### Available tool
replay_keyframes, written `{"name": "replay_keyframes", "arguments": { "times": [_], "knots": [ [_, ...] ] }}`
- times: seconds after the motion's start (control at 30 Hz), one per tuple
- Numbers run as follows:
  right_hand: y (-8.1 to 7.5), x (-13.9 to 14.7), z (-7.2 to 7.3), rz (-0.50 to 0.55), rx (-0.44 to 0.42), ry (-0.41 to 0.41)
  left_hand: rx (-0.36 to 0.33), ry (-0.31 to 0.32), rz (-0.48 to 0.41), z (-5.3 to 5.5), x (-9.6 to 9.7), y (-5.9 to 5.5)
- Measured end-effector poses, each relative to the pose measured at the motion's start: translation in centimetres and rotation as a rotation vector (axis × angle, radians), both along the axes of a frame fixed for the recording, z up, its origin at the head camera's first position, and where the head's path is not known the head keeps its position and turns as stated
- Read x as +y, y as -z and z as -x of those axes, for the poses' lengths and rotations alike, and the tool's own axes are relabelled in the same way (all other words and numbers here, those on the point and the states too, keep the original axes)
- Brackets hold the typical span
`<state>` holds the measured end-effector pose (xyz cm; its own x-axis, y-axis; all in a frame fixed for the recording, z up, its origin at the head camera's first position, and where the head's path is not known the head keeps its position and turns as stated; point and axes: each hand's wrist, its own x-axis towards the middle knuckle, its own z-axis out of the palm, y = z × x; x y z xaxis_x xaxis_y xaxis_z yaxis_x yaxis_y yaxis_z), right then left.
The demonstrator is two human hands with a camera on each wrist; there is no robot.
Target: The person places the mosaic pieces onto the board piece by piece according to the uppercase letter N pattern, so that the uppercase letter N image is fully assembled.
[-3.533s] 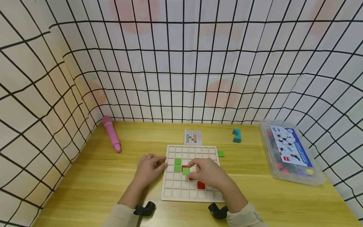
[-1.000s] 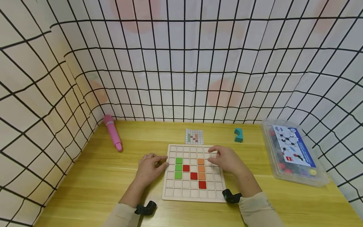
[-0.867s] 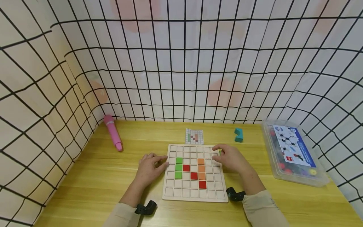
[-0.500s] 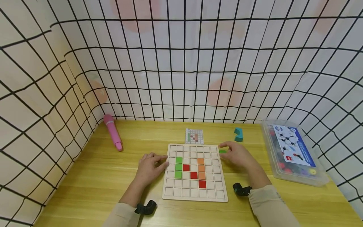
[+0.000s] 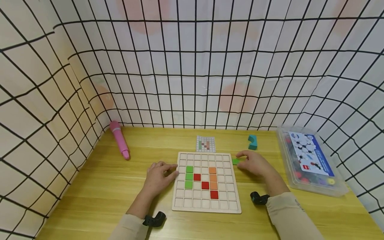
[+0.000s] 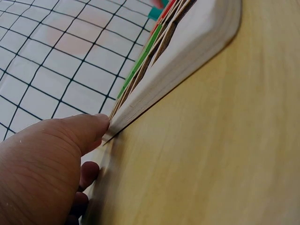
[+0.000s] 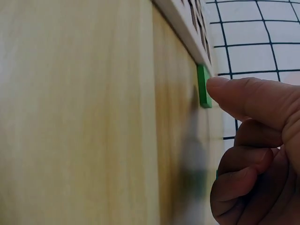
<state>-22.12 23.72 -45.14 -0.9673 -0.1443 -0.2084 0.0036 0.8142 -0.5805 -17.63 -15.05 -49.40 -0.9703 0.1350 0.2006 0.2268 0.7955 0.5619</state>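
Note:
A wooden grid board (image 5: pixel 207 205) lies on the table with three green tiles (image 5: pixel 189 177), three red tiles (image 5: pixel 196 177) and three orange tiles (image 5: pixel 212 178) in its cells. My left hand (image 5: pixel 159 178) rests beside the board's left edge; its thumb touches that edge in the left wrist view (image 6: pixel 42 164). At the board's right edge, near the top corner, lies a loose green tile (image 5: pixel 235 161). My right hand (image 5: pixel 254 163) is just right of it, thumb and index finger apart. In the right wrist view the thumb (image 7: pixel 253 98) is at the green tile (image 7: pixel 204 86); whether it touches is unclear.
Behind the board lies a small printed grid card (image 5: pixel 205 144). A teal arch block (image 5: pixel 252 142) stands at the back right, near a clear plastic box (image 5: pixel 312 160). At the left lies a pink microphone-like object (image 5: pixel 120 140). Black-gridded white sheets surround the table.
My right hand set a green tile into the left column, then moved right, off the board, to the loose green tile. Since half a second ago it has shifted slightly right. My left hand stays put.

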Motion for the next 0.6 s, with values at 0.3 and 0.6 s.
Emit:
{"name": "replay_keyframes", "arguments": {
  "times": [0.3, 0.6],
  "knots": [
    [0.9, 0.3, 0.0, 0.007, 0.0, -0.029, -0.005, -0.003, -0.003, -0.1, 0.0, -0.1],
    [1.2, 0.4, 0.1, -0.008, 0.003, -0.016, 0.0, -0.003, -0.006, -0.1, 0.0, -0.1]
  ]
}}
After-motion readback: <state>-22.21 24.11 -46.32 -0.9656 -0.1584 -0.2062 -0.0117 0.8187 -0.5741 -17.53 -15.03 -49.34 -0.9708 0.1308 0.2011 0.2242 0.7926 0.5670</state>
